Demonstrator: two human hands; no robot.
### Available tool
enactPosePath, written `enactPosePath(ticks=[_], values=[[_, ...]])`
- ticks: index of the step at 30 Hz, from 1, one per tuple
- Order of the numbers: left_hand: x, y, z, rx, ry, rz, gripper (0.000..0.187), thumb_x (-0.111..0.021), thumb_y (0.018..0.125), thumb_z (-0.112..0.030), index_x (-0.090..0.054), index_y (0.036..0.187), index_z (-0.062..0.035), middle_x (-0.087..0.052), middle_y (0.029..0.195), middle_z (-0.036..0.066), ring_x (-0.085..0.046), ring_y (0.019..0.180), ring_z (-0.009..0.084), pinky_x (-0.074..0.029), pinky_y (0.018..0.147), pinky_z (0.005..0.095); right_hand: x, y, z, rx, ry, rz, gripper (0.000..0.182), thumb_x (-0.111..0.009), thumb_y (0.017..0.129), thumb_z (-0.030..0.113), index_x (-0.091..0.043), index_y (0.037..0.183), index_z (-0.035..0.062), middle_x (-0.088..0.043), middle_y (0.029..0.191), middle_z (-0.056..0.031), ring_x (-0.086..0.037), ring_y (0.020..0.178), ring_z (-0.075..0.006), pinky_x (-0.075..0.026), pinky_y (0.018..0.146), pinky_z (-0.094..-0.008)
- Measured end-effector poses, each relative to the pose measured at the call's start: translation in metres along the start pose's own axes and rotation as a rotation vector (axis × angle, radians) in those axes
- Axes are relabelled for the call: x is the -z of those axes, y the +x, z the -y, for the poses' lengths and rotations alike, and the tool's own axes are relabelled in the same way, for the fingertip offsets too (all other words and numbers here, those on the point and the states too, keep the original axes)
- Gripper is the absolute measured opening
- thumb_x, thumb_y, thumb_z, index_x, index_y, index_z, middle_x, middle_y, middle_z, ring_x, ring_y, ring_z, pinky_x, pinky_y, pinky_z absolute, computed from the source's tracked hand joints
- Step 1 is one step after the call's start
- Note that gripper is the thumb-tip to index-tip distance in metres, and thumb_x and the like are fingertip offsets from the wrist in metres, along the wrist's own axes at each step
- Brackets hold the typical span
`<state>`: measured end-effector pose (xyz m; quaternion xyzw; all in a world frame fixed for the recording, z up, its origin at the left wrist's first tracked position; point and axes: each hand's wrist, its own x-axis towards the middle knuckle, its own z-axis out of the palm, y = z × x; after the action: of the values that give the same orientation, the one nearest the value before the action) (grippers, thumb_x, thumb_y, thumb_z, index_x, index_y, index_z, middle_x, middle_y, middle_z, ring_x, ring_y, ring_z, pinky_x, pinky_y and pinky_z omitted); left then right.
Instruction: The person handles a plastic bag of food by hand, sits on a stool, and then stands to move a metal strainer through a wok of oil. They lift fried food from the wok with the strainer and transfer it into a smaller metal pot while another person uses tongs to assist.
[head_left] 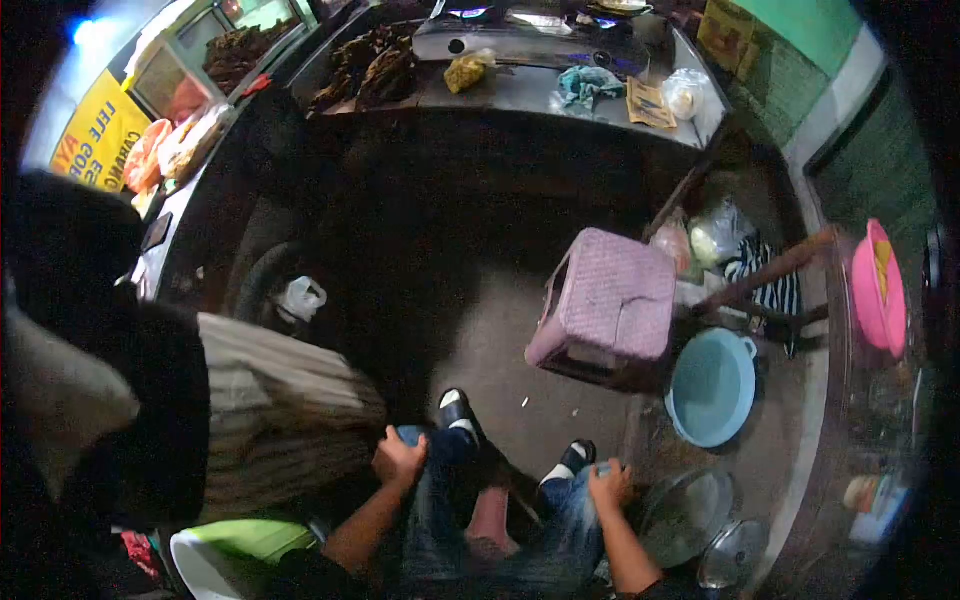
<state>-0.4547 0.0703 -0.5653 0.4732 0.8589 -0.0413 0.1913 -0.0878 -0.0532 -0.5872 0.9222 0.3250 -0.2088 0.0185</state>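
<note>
My left hand [400, 458] rests on my left knee, with its fingers loosely apart over the jeans [430, 520]. On my right knee lies my right hand [610, 487], also with fingers apart. No object shows in either hand. Both feet, in dark sandals [453, 405] over light socks, are on the floor. A pink stool [620, 295] with a cracked seat stands ahead of my right hand. Nearer to that hand is a light blue basin [712, 388] on the floor. A round metal pan [688, 512] and a metal lid [732, 555] lie beside my right forearm.
A person in a striped garment [280, 420] is close at my left, beside a green-and-white chair [240, 545]. Ahead is a counter [520, 92] bearing a cloth [588, 88] and bags. A pink basin [880, 285] sits at the right. A yellow banner [100, 130] hangs at the far left.
</note>
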Motion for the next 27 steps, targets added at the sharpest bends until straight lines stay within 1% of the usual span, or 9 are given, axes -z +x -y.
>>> enactPosePath(ticks=[4, 9, 12, 14, 17, 18, 19, 22, 27], values=[[-0.002, 0.013, -0.020, -0.021, 0.153, -0.016, 0.062, -0.067, 0.066, -0.049, -0.052, 0.108, -0.0063, -0.060, 0.089, 0.018, -0.061, 0.082, 0.0354, -0.050, 0.072, 0.0446, 0.016, 0.020, 0.021, -0.032, -0.071, 0.167, 0.042, -0.063, 0.075, 0.035, -0.059, 0.109, 0.0109, -0.051, 0.118, -0.0214, -0.047, 0.110, -0.0402, -0.040, 0.092, -0.0471], [0.032, 0.024, -0.032, 0.108, 0.028, 0.356, 0.073, -0.067, 0.066, -0.050, -0.045, 0.118, -0.0042, -0.055, 0.106, 0.023, -0.056, 0.099, 0.0349, -0.046, 0.082, 0.0446, 0.036, 0.018, 0.060, -0.117, -0.162, 0.443, 0.050, -0.056, 0.077, 0.041, -0.057, 0.116, 0.0087, -0.050, 0.119, -0.0219, -0.044, 0.114, -0.0382, -0.035, 0.098, -0.0454], [0.007, 0.008, 0.023, 0.178, -0.379, 0.500, 0.096, -0.068, 0.067, -0.050, -0.021, 0.139, -0.0075, -0.028, 0.137, 0.025, -0.028, 0.127, 0.0378, -0.023, 0.102, 0.0529, 0.026, 0.004, 0.062, 0.308, -0.316, 0.488, 0.050, -0.054, 0.078, 0.039, -0.056, 0.116, 0.0065, -0.052, 0.118, -0.0218, -0.048, 0.111, -0.0349, -0.037, 0.096, -0.0421], [-0.009, -0.001, 0.087, -0.010, -0.232, 0.687, 0.094, -0.064, 0.069, -0.054, -0.020, 0.139, -0.0084, -0.031, 0.137, 0.023, -0.029, 0.126, 0.0401, -0.020, 0.102, 0.0545, 0.032, -0.004, 0.070, 0.488, -0.481, 0.759, 0.046, -0.054, 0.077, 0.037, -0.061, 0.108, 0.0040, -0.057, 0.111, -0.0219, -0.055, 0.103, -0.0336, -0.042, 0.091, -0.0412], [0.156, -0.037, 0.068, 0.013, -0.173, 0.700, 0.091, -0.057, 0.073, -0.059, -0.021, 0.139, -0.0082, -0.032, 0.136, 0.022, -0.030, 0.125, 0.0407, -0.018, 0.103, 0.0540, 0.088, -0.008, 0.167, 0.736, -0.321, 0.677, 0.035, -0.055, 0.075, 0.032, -0.066, 0.089, 0.0016, -0.064, 0.090, -0.0200, -0.062, 0.084, -0.0336, -0.048, 0.077, -0.0419], [0.155, -0.026, 0.079, 0.079, -0.230, 0.759, 0.078, -0.051, 0.078, -0.059, -0.036, 0.133, -0.0061, -0.041, 0.131, 0.020, -0.036, 0.123, 0.0367, -0.022, 0.103, 0.0488, 0.107, -0.008, 0.208, 0.710, -0.282, 0.502, 0.027, -0.057, 0.074, 0.026, -0.066, 0.075, 0.0007, -0.064, 0.077, -0.0196, -0.063, 0.072, -0.0352, -0.049, 0.066, -0.0449], [0.167, -0.028, 0.086, 0.123, -0.284, 0.797, 0.073, -0.050, 0.079, -0.058, -0.039, 0.129, -0.0057, -0.044, 0.127, 0.019, -0.038, 0.119, 0.0351, -0.024, 0.101, 0.0472, 0.098, 0.007, 0.241, 0.900, -0.265, 0.448, 0.027, -0.049, 0.082, 0.025, -0.064, 0.080, 0.0028, -0.064, 0.079, -0.0170, -0.061, 0.074, -0.0350, -0.046, 0.071, -0.0466], [0.188, -0.024, 0.093, 0.204, -0.570, 0.804, 0.062, -0.049, 0.082, -0.054, -0.047, 0.119, -0.0043, -0.051, 0.113, 0.016, -0.044, 0.107, 0.0304, -0.030, 0.092, 0.0427, 0.144, 0.018, 0.420, 0.814, -0.163, 0.341, 0.053, -0.037, 0.089, 0.045, -0.065, 0.077, 0.0015, -0.063, 0.083, -0.0212, -0.060, 0.075, -0.0383, -0.046, 0.070, -0.0477], [0.180, -0.001, 0.075, 0.304, -1.136, 0.683, 0.051, -0.046, 0.087, -0.048, -0.062, 0.102, -0.0021, -0.062, 0.091, 0.011, -0.055, 0.087, 0.0225, -0.040, 0.079, 0.0351, 0.214, 0.044, 0.707, 1.018, 0.502, 0.068, 0.016, -0.058, 0.081, 0.021, -0.061, 0.082, 0.0046, -0.063, 0.079, -0.0167, -0.061, 0.074, -0.0341, -0.047, 0.063, -0.0418]])
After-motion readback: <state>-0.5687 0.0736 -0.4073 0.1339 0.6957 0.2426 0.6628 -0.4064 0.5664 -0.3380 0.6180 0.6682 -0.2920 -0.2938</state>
